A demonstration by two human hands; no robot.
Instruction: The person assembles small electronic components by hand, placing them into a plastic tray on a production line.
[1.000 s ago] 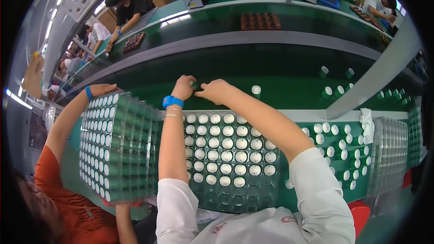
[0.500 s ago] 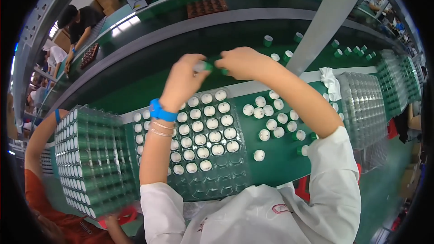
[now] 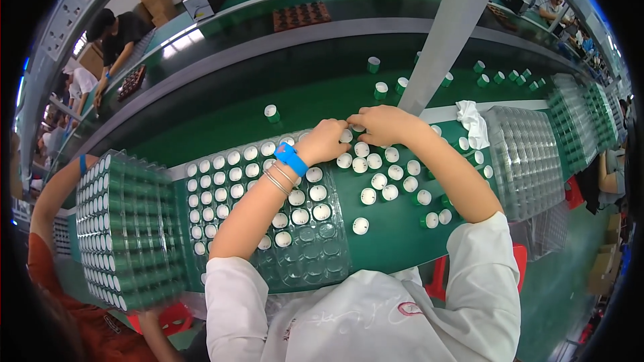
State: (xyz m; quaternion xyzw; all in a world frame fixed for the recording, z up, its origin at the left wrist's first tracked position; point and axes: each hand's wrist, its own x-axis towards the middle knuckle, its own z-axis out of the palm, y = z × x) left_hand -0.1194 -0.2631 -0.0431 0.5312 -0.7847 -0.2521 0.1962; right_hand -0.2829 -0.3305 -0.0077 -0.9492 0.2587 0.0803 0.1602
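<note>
Both my hands are at the far edge of the green table. My left hand (image 3: pixel 323 141), with a blue wristband, has its fingers round a small green cylinder with a white top (image 3: pixel 346 135). Just beside it, my right hand (image 3: pixel 384 126) pinches another white-topped cylinder (image 3: pixel 357 128), mostly covered by its fingers. Under my left forearm lies a clear plastic tray (image 3: pixel 312 269), with rows of these cylinders and bare pockets at its near right part. Several loose cylinders (image 3: pixel 378 181) stand to the right of the tray, below my right hand.
A stack of filled trays (image 3: pixel 144 228) stands at the left, by a co-worker's arm (image 3: pixel 50 191). To the right are a white cloth (image 3: pixel 472 124) and stacked clear trays (image 3: pixel 523 161). A grey post (image 3: pixel 449 33) rises beyond my right hand. Cylinders (image 3: pixel 271 113) stand on the dark green belt.
Both hands have come back from over the belt to the table's far edge, moving right and closer together. A cylinder on the belt now shows behind the tray.
</note>
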